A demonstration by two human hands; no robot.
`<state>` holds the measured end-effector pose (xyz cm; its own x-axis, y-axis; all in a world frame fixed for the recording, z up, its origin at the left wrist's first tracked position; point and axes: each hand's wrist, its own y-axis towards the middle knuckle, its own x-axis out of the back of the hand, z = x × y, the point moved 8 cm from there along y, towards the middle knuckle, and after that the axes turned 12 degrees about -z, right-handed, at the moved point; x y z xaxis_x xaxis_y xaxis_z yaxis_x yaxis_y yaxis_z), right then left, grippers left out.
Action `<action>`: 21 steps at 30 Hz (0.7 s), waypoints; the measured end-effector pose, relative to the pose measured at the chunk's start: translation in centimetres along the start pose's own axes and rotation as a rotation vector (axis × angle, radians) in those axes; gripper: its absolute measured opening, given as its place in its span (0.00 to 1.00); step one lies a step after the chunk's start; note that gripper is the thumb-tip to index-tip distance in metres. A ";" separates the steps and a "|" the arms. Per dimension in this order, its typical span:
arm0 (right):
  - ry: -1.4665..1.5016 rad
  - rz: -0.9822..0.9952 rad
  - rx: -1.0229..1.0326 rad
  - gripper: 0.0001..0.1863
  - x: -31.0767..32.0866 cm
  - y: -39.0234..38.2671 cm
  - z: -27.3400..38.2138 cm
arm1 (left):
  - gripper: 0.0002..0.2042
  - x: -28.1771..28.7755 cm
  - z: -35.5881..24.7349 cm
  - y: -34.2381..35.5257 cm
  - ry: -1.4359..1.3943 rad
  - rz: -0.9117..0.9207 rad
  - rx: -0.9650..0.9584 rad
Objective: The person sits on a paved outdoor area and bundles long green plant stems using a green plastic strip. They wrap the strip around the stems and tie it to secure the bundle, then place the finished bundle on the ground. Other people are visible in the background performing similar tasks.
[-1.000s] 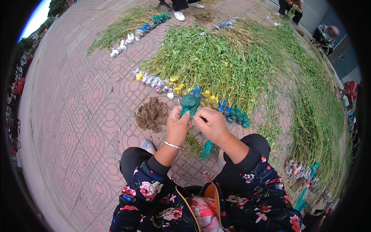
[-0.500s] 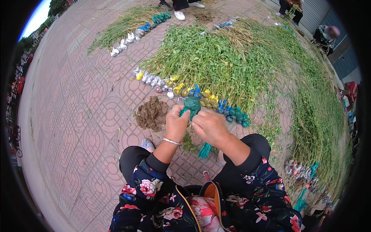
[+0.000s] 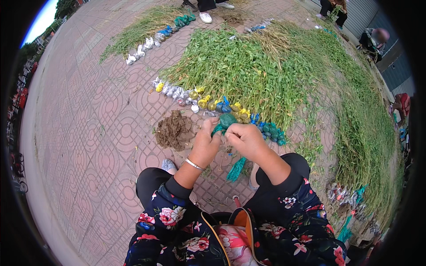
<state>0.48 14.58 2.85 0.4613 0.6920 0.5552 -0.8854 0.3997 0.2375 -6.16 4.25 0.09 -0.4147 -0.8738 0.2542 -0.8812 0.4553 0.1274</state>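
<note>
A round, filled green plastic bag [image 3: 227,119] is held up in front of me, above the paving. My left hand [image 3: 207,144] is closed on its gathered lower part, thumb and fingers pressed together. Bent into a pinch, my right hand [image 3: 247,141] is at the bag's underside; what lies between its fingertips is partly hidden. Beneath my right wrist, a bunch of green plastic strips or bags [image 3: 236,169] lies on the ground. A pile of wet brown mud [image 3: 174,129] sits left of my hands.
Beyond my hands lies a wide heap of leafy plants [image 3: 248,71], its near edge lined with wrapped bundles [image 3: 206,103] in white, yellow, blue and green. A smaller plant heap [image 3: 142,29] is farther left. More stalks [image 3: 368,155] stretch along the right. Other people sit at the back.
The green bag has shifted slightly right and turned. My right hand has moved a little right and now pinches at its underside, while my left hand has tilted with it.
</note>
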 end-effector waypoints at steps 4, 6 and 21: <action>0.152 0.043 -0.066 0.07 -0.3 0.2 -0.4 | 0.09 0.4 -0.5 -0.2 0.094 -0.067 -0.122; 0.194 0.037 -0.091 0.07 -0.2 0.2 -0.4 | 0.09 0.1 -1.1 -0.6 0.174 -0.031 -0.165; -0.310 -0.100 0.188 0.10 0.2 -0.1 2.0 | 0.06 -1.0 -0.5 -1.6 0.118 -0.083 -0.133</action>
<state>0.56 13.47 4.56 0.5321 0.4290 0.7300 -0.8453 0.3188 0.4288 -4.26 4.48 0.08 -0.3052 -0.8866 0.3474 -0.8701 0.4079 0.2767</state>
